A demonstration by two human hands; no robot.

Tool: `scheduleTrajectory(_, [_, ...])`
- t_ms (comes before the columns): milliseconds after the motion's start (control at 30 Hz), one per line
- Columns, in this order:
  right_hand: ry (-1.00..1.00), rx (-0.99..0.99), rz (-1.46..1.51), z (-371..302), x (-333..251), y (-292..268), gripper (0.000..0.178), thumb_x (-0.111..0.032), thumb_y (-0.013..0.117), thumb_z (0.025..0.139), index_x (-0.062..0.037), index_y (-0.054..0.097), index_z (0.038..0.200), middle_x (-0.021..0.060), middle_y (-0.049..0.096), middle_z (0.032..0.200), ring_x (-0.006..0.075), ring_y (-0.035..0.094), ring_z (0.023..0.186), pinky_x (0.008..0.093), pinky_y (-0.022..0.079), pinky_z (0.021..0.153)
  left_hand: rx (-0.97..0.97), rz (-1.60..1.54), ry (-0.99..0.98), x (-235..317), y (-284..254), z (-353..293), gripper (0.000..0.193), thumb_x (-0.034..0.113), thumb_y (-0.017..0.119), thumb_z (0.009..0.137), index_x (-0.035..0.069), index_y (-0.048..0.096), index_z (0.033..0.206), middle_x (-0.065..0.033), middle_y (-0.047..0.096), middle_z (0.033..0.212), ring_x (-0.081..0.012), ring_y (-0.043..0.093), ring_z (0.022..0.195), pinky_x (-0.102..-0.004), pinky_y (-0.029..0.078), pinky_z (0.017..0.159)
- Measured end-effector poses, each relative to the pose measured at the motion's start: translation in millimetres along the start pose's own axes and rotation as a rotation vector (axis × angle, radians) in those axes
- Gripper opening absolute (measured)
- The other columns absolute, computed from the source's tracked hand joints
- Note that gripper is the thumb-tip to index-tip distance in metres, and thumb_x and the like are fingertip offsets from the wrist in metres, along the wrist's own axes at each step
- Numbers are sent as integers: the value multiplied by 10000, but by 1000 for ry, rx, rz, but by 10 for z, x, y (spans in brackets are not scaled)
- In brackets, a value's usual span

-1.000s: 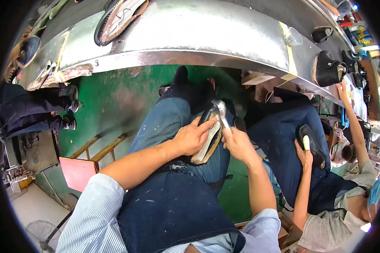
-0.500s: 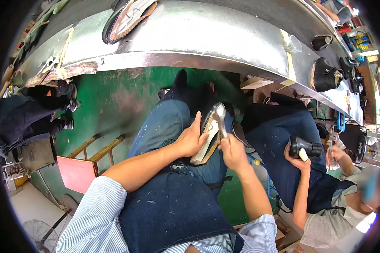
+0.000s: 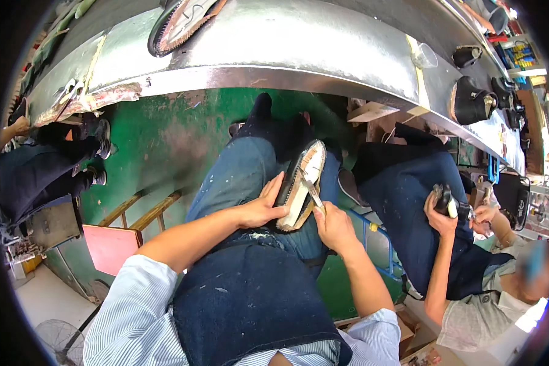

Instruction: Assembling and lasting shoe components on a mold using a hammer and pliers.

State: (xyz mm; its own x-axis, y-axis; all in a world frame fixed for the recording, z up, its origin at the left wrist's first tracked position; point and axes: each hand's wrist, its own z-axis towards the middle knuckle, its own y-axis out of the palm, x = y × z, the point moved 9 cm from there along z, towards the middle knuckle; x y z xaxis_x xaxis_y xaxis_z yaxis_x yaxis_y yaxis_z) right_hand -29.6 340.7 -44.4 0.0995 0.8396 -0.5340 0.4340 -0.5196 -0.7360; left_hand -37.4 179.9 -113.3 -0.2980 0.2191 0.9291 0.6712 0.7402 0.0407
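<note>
An unfinished black shoe [image 3: 294, 194] lies sole-up on my lap, slanting away from me. Its pale bottom is exposed, with a toothed, pleated edge round the toe. My left hand [image 3: 259, 209] grips its left side near the heel end, fingers stretched along the black upper and thumb over the edge. In my closed right hand [image 3: 337, 227] is a shiny metal hand tool [image 3: 311, 188]. Its slim end lies over the middle of the sole; whether it touches is unclear. My fingers hide the tool's handle, so its exact kind does not show.
Beyond my knees runs a metal-edged bench [image 3: 274, 78] bearing another sole-up shoe [image 3: 180, 27] and several black shoes [image 3: 471, 102] at right. A co-worker's hand [image 3: 440, 213] holds a black shoe close by on my right. A pink-topped stool [image 3: 111, 247] stands left.
The tool has come down from the toe toward the middle of the sole, and its angle has changed. The shoe's toe now shows. My left hand has shifted slightly left and down.
</note>
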Motion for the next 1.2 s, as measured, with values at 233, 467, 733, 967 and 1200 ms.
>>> scheduleTrajectory(233, [-131, 80, 122, -209, -311, 18, 352, -343, 521, 961, 1, 597, 960, 253, 654, 924, 453, 626, 878, 519, 494, 766, 222, 102, 67, -36, -12, 21, 948, 178, 640, 839, -8, 16, 1528, -250, 128, 1562, -380, 104, 1464, -403, 117, 1191])
scheduleTrajectory(467, [121, -67, 402, -425, 194, 352, 366, -327, 485, 995, 21, 589, 1039, 168, 674, 876, 304, 681, 773, 391, 527, 705, 173, 217, 56, 104, -217, 263, 873, 300, 695, 828, -48, 183, 1444, -301, 397, 1363, -398, 391, 1307, -420, 318, 1099])
scheduleTrajectory(733, [365, 62, 1194, -485, 587, 675, 465, -419, 409, 1035, 10, 565, 1122, 102, 657, 948, 193, 663, 789, 298, 515, 685, 102, -879, -98, 497, -385, 740, 462, 364, 574, 946, 41, 564, 1277, -99, 673, 1136, -186, 661, 983, -355, 526, 897])
scheduleTrajectory(967, [260, 110, 1804, -42, 592, 341, 417, -376, 372, 1049, -19, 533, 1190, 145, 655, 1120, 295, 664, 989, 488, 580, 811, -246, -1026, 141, 777, -378, -207, 1089, 840, 401, 788, 65, 226, 1532, -116, 167, 1607, -260, 202, 1474, -434, 128, 1204])
scheduleTrajectory(1200, [243, 280, 1352, 376, 549, 178, 239, -262, 563, 980, -35, 540, 1052, 44, 576, 846, 139, 580, 658, 305, 556, 538, 179, 289, -48, 320, -234, 12, 808, 419, 700, 830, -67, 381, 1391, -279, 557, 1282, -347, 564, 1201, -382, 443, 1004])
